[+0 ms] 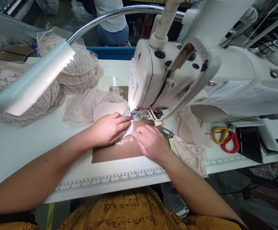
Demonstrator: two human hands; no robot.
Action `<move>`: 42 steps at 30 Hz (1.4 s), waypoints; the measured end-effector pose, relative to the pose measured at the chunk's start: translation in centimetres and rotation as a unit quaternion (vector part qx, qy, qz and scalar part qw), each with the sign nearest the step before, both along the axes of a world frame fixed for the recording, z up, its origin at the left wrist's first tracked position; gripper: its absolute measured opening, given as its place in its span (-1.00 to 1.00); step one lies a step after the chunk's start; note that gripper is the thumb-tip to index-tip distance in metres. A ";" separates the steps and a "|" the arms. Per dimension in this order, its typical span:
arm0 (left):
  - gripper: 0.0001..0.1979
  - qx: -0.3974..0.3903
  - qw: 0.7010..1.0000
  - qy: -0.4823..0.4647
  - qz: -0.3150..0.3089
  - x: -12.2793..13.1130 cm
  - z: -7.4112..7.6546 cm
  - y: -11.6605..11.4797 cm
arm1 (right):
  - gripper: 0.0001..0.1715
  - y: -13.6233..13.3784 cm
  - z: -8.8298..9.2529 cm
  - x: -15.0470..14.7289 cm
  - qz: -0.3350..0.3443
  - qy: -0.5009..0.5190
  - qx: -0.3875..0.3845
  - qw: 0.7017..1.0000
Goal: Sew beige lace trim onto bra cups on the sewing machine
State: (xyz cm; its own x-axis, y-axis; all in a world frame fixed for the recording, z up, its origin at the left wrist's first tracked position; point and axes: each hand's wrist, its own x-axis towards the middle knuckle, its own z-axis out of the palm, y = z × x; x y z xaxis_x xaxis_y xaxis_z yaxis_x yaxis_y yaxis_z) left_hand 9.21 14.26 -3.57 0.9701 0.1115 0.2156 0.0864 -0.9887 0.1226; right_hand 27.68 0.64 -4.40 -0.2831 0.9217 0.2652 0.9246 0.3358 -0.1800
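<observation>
My left hand (110, 128) lies on a small piece of pale lace (128, 130), its fingers pressed together and pinning the lace to the table just in front of the needle area (136, 112) of a white sewing machine (177, 70). My right hand (150, 142) rests beside it on the brown plate (115, 152), fingers curled onto the lace's right edge. A small thread snipper (164, 129) lies just beyond my right hand. The lace runs under the machine's foot.
A heap of lace pieces (57, 80) fills the table's left and back, with padded cups (98, 107) behind my left hand. A gooseneck lamp (33, 80) hangs over the left. More lace (191, 150) and red and yellow scissors (225, 139) lie right. Another person (112, 22) stands behind the table.
</observation>
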 end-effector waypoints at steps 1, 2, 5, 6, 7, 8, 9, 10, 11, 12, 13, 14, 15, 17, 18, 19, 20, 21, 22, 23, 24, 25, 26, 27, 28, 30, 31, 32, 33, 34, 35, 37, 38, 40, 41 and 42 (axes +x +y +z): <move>-0.62 0.002 1.000 0.002 0.000 0.1 -0.1 0.1 | -0.71 0.1 0.0 0.0 -0.005 -0.004 -0.002 1.000; -0.62 0.002 1.000 0.005 0.000 0.1 -0.1 0.2 | -0.71 0.1 0.0 0.0 -0.012 -0.008 -0.004 1.000; -0.61 0.002 1.000 0.017 0.004 0.2 -0.2 0.5 | -0.69 0.4 -0.1 0.0 -0.032 -0.015 -0.009 0.999; -0.61 0.003 1.000 0.019 0.006 0.2 -0.1 0.5 | -0.68 0.5 0.0 0.0 -0.037 -0.016 -0.010 0.999; -0.62 0.004 1.000 0.020 0.010 0.1 -0.1 0.5 | -0.66 0.6 0.0 0.0 -0.041 -0.016 -0.013 0.999; -0.62 0.003 1.000 0.019 0.013 0.1 0.0 0.5 | -0.64 0.7 0.0 -0.1 -0.047 -0.017 -0.017 0.999; -0.63 0.001 1.000 0.018 0.017 0.1 0.0 0.4 | -0.62 0.8 0.1 -0.1 -0.053 -0.019 -0.023 0.998; -0.64 -0.001 1.000 0.016 0.020 0.1 0.1 0.4 | -0.62 0.9 0.1 -0.2 -0.062 -0.021 -0.029 0.997; -0.65 -0.003 1.000 0.015 0.023 0.1 0.1 0.4 | -0.61 1.0 0.2 -0.2 -0.070 -0.024 -0.035 0.997; -0.66 -0.004 1.000 0.015 0.024 0.1 0.1 0.4 | -0.61 1.1 0.2 -0.3 -0.078 -0.027 -0.040 0.996; -0.66 -0.004 1.000 0.016 0.024 0.1 0.2 0.4 | -0.61 1.2 0.2 -0.3 -0.084 -0.030 -0.042 0.995; -0.67 -0.003 1.000 0.017 0.023 0.1 0.2 0.4 | -0.60 1.3 0.2 -0.4 -0.090 -0.032 -0.042 0.995; -0.67 -0.003 1.000 0.017 0.023 0.2 0.2 0.4 | -0.60 1.3 0.2 -0.4 -0.095 -0.034 -0.041 0.994; -0.67 -0.002 1.000 0.013 0.024 0.2 0.2 0.6 | -0.58 1.4 0.2 -0.5 -0.101 -0.035 -0.036 0.994; -0.67 -0.001 1.000 0.010 0.026 0.2 0.2 0.6 | -0.58 1.4 0.2 -0.5 -0.102 -0.034 -0.034 0.994; -0.66 0.001 1.000 0.006 0.030 0.2 0.2 0.7 | -0.58 1.4 0.1 -0.4 -0.102 -0.034 -0.031 0.994; -0.66 0.002 0.999 0.004 0.035 0.3 0.2 0.8 | -0.57 1.4 0.0 -0.4 -0.100 -0.032 -0.028 0.994; -0.65 0.003 0.999 0.003 0.041 0.3 0.2 0.8 | -0.57 1.4 0.0 -0.4 -0.099 -0.029 -0.026 0.994; -0.65 0.004 0.999 0.004 0.048 0.2 0.2 0.9 | -0.56 1.4 -0.1 -0.3 -0.098 -0.025 -0.025 0.995; -0.64 0.005 0.999 0.005 0.054 0.2 0.1 0.9 | -0.56 1.4 -0.2 -0.3 -0.098 -0.021 -0.024 0.995; -0.64 0.006 0.998 0.007 0.058 0.2 0.1 1.0 | -0.56 1.4 -0.2 -0.2 -0.098 -0.017 -0.023 0.995; -0.63 0.006 0.998 0.010 0.061 0.2 0.0 1.0 | -0.57 1.4 -0.2 -0.2 -0.097 -0.012 -0.022 0.995; -0.63 0.008 0.998 0.011 0.061 0.1 0.0 1.0 | -0.57 1.3 -0.2 -0.1 -0.096 -0.008 -0.021 0.995; -0.62 0.009 0.998 0.012 0.062 0.1 -0.1 1.1 | -0.57 1.3 -0.2 -0.1 -0.095 -0.004 -0.020 0.995; -0.62 0.011 0.998 0.012 0.063 0.1 -0.2 1.1 | -0.57 1.3 -0.2 -0.1 -0.094 -0.001 -0.019 0.995; -0.62 0.018 0.998 0.013 0.066 0.0 -0.2 1.2 | -0.57 1.2 -0.1 0.0 -0.093 0.004 -0.018 0.995; -0.62 0.023 0.997 0.016 0.069 0.0 -0.2 1.2 | -0.57 1.2 -0.1 0.0 -0.094 0.006 -0.018 0.995; -0.62 0.028 0.997 0.020 0.073 0.0 -0.1 1.2 | -0.58 1.2 -0.1 0.0 -0.095 0.008 -0.019 0.995; -0.60 0.033 0.996 0.027 0.080 0.0 0.1 1.1 | -0.58 1.2 -0.1 0.0 -0.096 0.011 -0.020 0.995; -0.58 0.038 0.995 0.035 0.091 -0.1 0.3 0.9 | -0.58 1.2 -0.1 0.0 -0.096 0.015 -0.020 0.995; -0.55 0.042 0.993 0.046 0.104 -0.2 0.6 0.7 | -0.58 1.2 -0.1 0.0 -0.096 0.019 -0.020 0.995; -0.46 0.045 0.987 0.072 0.134 -0.4 1.5 0.2 | -0.59 1.1 -0.2 0.1 -0.095 0.029 -0.019 0.995; -0.43 0.042 0.985 0.086 0.145 -0.6 2.0 -0.2 | -0.60 1.1 -0.2 0.2 -0.095 0.034 -0.019 0.995; -0.43 0.025 0.982 0.113 0.151 -1.0 3.1 -0.8 | -0.61 1.0 -0.2 0.3 -0.096 0.042 -0.019 0.994; -0.45 0.010 0.981 0.127 0.147 -1.2 3.6 -1.1 | -0.62 1.0 -0.2 0.3 -0.097 0.046 -0.020 0.994; -0.49 -0.006 0.980 0.140 0.142 -1.3 4.0 -1.3 | -0.63 0.9 -0.2 0.4 -0.097 0.049 -0.020 0.994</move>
State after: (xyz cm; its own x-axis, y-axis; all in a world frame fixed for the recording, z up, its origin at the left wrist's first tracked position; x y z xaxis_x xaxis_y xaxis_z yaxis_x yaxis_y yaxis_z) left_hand 7.89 12.98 0.47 0.9202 0.3873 -0.0574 0.3906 -0.9181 0.0671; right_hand 28.08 1.55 -4.57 -0.0728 0.9669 0.2444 0.9487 0.1427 -0.2822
